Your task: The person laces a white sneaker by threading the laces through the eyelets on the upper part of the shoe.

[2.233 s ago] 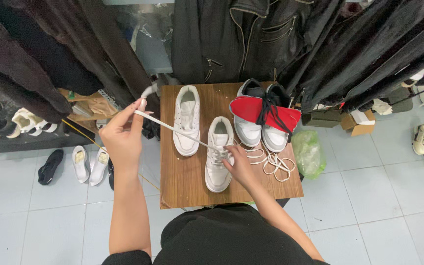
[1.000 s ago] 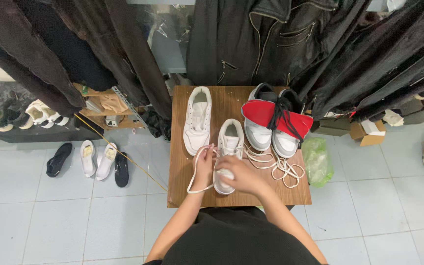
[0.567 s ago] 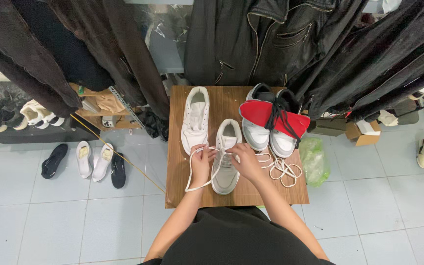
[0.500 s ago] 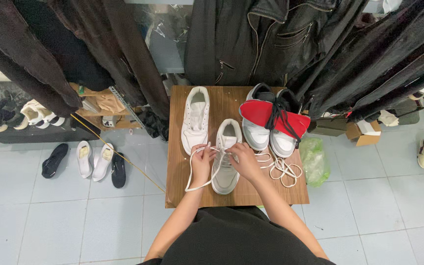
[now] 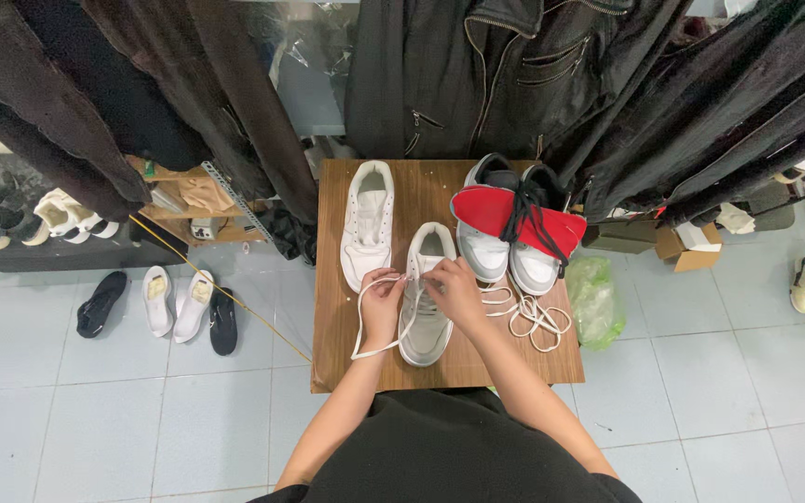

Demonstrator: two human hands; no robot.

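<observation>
White and grey, the low-top sneaker (image 5: pixel 426 296) lies toe toward the person near the front edge of the small brown wooden surface (image 5: pixel 440 363), with both hands working at its lacing. The left hand (image 5: pixel 382 300) sits just beside the shoe's left flank, fingers pinched on the flat white shoelace (image 5: pixel 372 317), which loops out from the eyelets, swings down along the wood and curves back under the shoe's side. The right hand (image 5: pixel 456 291) rests on top of the sneaker's tongue area, fingers curled narrowly around the lace at the eyelets; exactly which strand it grips is too small to tell.

Just beyond and to the left lies a matching white sneaker (image 5: pixel 368 224), unlaced, its opening facing up. To the right stands a pair of grey-and-white sneakers (image 5: pixel 505 256) with a red flat piece (image 5: pixel 514 214) laid across them under dark laces. A loose tangle of white laces (image 5: pixel 528 315) lies on the wood close to the right forearm.

Dark jackets and coats (image 5: pixel 514 65) hang over the far edge of the surface. On the pale tiled floor (image 5: pixel 142 401) to the left lie a black shoe (image 5: pixel 102 303) and white insoles (image 5: pixel 156 298); a green plastic bag (image 5: pixel 594 300) sits just right of the surface.
</observation>
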